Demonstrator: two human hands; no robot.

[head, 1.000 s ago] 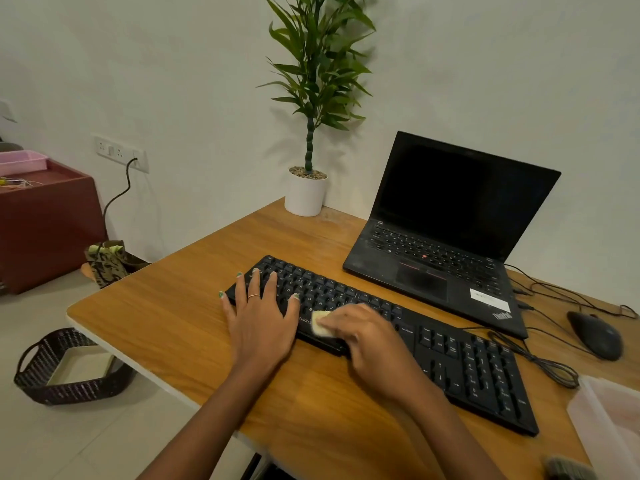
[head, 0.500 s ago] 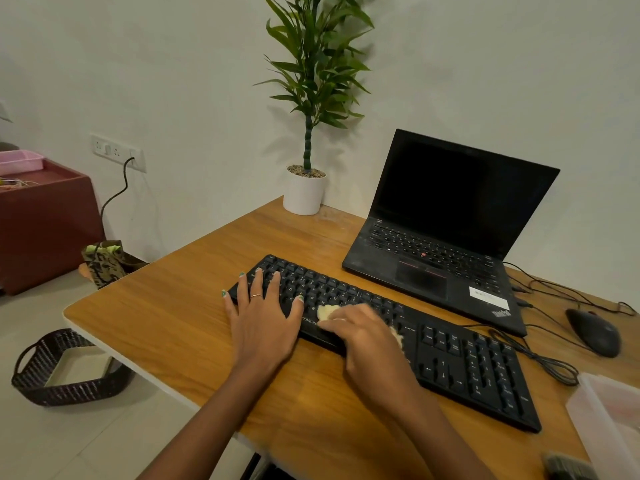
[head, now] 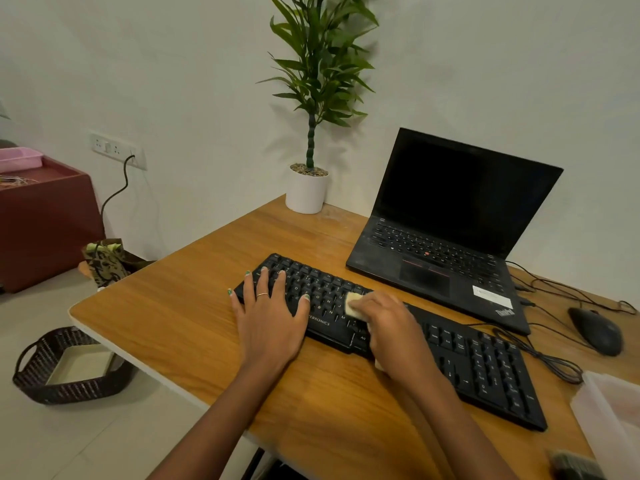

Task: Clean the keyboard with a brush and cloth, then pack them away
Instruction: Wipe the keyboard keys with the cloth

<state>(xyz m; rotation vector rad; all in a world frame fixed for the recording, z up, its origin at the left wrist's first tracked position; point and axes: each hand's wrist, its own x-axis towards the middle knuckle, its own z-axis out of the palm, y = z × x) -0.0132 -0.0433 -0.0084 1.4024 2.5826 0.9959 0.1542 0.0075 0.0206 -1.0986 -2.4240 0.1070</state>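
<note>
Now two hands on one keyboard point(head: 485, 368): left hand point(head: 268, 317) flat, right hand point(head: 391, 327) clutching one cloth point(head: 353, 303).

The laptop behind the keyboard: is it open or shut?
Open. The laptop has its lid raised, showing its dark screen and its own keys.

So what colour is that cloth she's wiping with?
Pale cream cloth, seen in the head view.

Brush point(head: 575, 466) blurred, cut off
</note>
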